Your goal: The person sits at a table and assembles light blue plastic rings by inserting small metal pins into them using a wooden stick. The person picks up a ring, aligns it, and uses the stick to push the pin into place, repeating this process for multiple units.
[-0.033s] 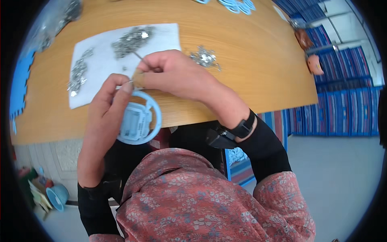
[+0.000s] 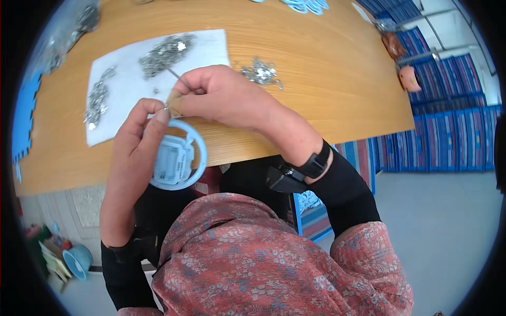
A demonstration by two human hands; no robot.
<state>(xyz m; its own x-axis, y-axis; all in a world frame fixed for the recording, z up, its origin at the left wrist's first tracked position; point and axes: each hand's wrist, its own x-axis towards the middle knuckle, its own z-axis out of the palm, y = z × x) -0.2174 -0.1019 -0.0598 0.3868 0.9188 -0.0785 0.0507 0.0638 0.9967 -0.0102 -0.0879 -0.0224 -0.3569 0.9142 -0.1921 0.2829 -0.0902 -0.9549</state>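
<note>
Over the table's near edge, my left hand [image 2: 134, 137] is closed in a pinch at the top of a light blue plastic ring [image 2: 202, 158]. A rectangular framed piece with small print sits inside this ring. My right hand [image 2: 226, 100] is closed too, its thumb and forefinger meeting the left fingertips, with a tan covering on one digit. A thin dark metal rod [image 2: 179, 79], perhaps a tool, sticks out of the right hand toward the far left. Something small and shiny shows between the fingertips, too small to name. Beyond the hands lies a white cloth [image 2: 124, 68].
Two heaps of small silvery metal parts [image 2: 166, 55] lie on the cloth, with another silvery pile [image 2: 261, 72] on the wooden table [image 2: 327, 79] to its right. Light blue rings [image 2: 305, 5] lie at the far edge. Blue racks [image 2: 448, 142] stand at right, a blue bucket [image 2: 78, 260] at lower left.
The whole view has shifted a little, so the table things and hands appear slightly farther left. Both hands keep the same pinch on the ring's top.
</note>
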